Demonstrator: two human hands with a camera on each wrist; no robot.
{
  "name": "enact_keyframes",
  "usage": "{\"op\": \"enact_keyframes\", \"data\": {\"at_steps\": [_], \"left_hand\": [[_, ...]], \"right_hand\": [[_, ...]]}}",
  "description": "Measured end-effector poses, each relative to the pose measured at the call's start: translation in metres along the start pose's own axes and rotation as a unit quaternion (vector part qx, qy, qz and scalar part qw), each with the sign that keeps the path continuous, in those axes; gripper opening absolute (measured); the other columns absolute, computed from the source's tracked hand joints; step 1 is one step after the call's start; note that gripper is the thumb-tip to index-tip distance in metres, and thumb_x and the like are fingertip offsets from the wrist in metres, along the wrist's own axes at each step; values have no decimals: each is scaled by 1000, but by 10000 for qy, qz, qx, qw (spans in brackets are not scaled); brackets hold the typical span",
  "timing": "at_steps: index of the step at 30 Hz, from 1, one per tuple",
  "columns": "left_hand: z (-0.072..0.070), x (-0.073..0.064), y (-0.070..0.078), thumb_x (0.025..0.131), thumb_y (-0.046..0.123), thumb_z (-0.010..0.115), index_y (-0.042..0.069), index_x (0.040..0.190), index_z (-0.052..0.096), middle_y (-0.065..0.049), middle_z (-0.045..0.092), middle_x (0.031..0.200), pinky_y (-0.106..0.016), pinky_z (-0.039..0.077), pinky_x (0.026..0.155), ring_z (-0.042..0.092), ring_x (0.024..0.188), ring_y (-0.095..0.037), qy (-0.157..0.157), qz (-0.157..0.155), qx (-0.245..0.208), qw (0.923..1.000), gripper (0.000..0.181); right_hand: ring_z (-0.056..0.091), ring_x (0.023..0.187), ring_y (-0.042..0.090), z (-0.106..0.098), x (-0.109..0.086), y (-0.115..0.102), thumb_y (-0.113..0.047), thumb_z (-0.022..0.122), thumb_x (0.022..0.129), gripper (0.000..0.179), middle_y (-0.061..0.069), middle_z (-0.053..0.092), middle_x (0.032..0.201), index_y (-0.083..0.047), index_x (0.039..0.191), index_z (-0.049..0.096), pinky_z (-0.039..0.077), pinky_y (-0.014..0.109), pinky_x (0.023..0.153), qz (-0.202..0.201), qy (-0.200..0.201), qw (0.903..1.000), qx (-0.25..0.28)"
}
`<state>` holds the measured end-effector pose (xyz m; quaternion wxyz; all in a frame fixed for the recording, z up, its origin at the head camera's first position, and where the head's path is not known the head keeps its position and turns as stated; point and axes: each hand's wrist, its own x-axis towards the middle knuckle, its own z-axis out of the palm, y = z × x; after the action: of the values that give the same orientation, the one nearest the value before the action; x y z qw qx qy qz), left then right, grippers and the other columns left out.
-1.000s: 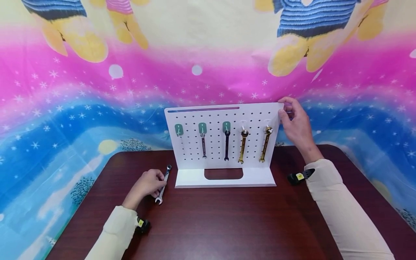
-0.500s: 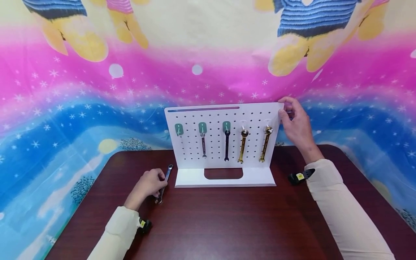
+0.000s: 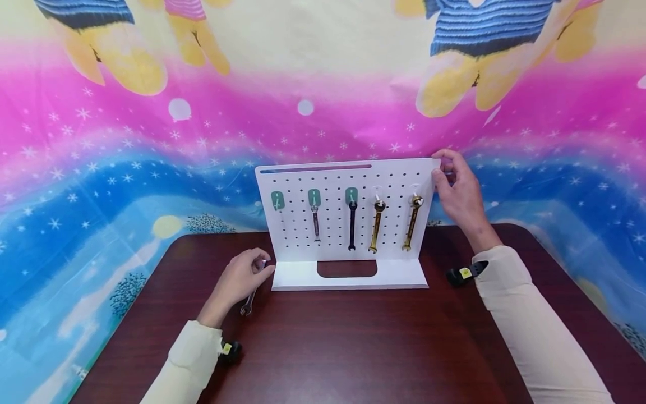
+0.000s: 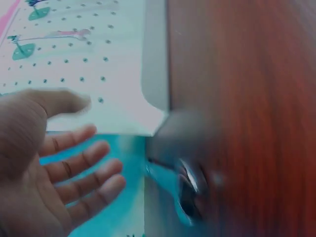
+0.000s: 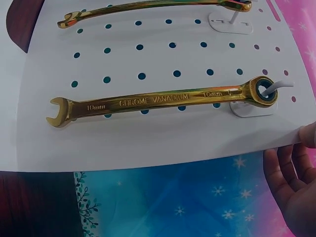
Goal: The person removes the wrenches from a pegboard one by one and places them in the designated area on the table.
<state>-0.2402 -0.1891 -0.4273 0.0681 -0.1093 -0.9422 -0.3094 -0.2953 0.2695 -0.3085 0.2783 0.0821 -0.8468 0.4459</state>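
My left hand (image 3: 239, 280) is over a silver combination wrench (image 3: 247, 308), which lies on the table just left of the white pegboard (image 3: 303, 272). The left wrist view shows this hand with fingers parted and relaxed, apart from the blurred wrench (image 4: 190, 185). In the head view the hand hides the wrench's middle. My right hand (image 3: 461, 193) pinches the pegboard's top right corner, thumb in front and fingers behind. Close to it hangs a gold ratcheting wrench (image 5: 158, 101) marked 10mm, its ring end on a white hook (image 5: 276, 89).
The pegboard also carries a silver wrench (image 3: 316, 224), a black wrench (image 3: 352, 227) and a second gold wrench (image 3: 375, 227). At its left, a green hook (image 3: 277, 200) bears nothing. Behind the dark wooden table (image 3: 353, 348) hangs a colourful printed cloth (image 3: 323, 73).
My left hand has let go of the silver wrench and shifted up and right toward the pegboard's left edge. The wrench stays on the table. My right hand keeps its place on the corner.
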Motion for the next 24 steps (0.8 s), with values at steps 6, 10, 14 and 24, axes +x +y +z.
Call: {"op": "enact_keyframes", "data": {"at_steps": [6, 10, 14, 24], "left_hand": [[5, 6, 19, 95, 22, 77, 3, 126, 68, -7, 68, 105, -46, 58, 85, 65, 94, -25, 211, 444, -1216, 9914, 37], [10, 11, 31, 98, 22, 74, 3, 128, 67, -7, 69, 107, -43, 57, 88, 67, 99, -23, 356, 436, -1986, 9785, 37], [16, 14, 43, 99, 19, 72, 3, 131, 66, -11, 69, 113, -44, 56, 94, 66, 107, -26, 437, 336, -2545, 9655, 36], [35, 32, 65, 100, 17, 71, 7, 134, 66, -9, 67, 128, -40, 53, 99, 65, 117, -26, 396, 350, -3172, 9469, 36]], "right_hand": [[57, 99, 25, 0, 0, 0, -26, 51, 109, 38, 14, 57, 120, -21, 147, 49, 51, 26, 80, 19, -20, 10000, -11], [57, 99, 26, 0, 0, 0, -26, 51, 109, 38, 13, 58, 120, -21, 147, 49, 51, 25, 80, -3, -23, 10000, -16], [57, 99, 25, 0, 0, 0, -26, 51, 109, 37, 13, 57, 121, -21, 147, 49, 51, 26, 80, -4, -46, 10000, -1], [58, 96, 25, 0, 1, 0, -23, 51, 109, 36, 13, 58, 117, -18, 145, 50, 50, 22, 77, -43, 4, 10000, 63]]}}
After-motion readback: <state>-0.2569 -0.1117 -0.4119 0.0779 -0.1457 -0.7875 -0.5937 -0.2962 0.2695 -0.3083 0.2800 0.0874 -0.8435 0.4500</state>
